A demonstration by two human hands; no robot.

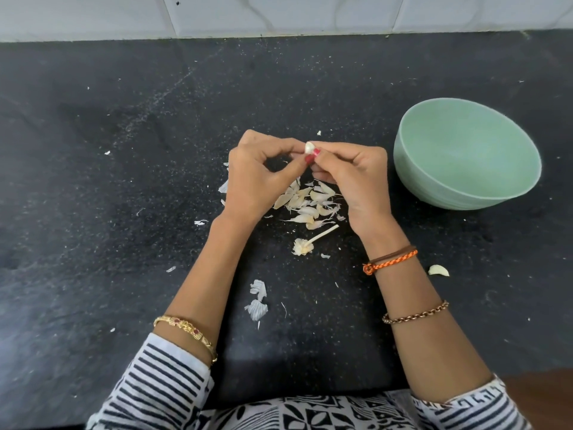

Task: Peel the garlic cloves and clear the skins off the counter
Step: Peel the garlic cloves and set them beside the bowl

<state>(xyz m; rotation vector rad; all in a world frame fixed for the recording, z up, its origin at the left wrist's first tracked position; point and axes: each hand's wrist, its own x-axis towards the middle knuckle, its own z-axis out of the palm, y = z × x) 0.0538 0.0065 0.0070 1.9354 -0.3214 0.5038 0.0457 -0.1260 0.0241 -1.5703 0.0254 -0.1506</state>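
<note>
A small white garlic clove [309, 147] is pinched between the fingertips of both hands above the black counter [124, 181]. My left hand [260, 175] grips it from the left, and my right hand [350, 178] pinches it from the right with thumb and forefinger. Under the hands lies a pile of pale garlic cloves and skins [310, 203]. A bare garlic stem with its root base [305, 245] lies just in front of the pile. One loose clove [438, 270] sits on the counter to the right of my right forearm.
A pale green bowl [465, 193] stands to the right of the hands; its inside looks bare. Papery skin pieces [257, 301] lie between my forearms, and small flakes are scattered to the left. A tiled wall [279, 13] backs the counter.
</note>
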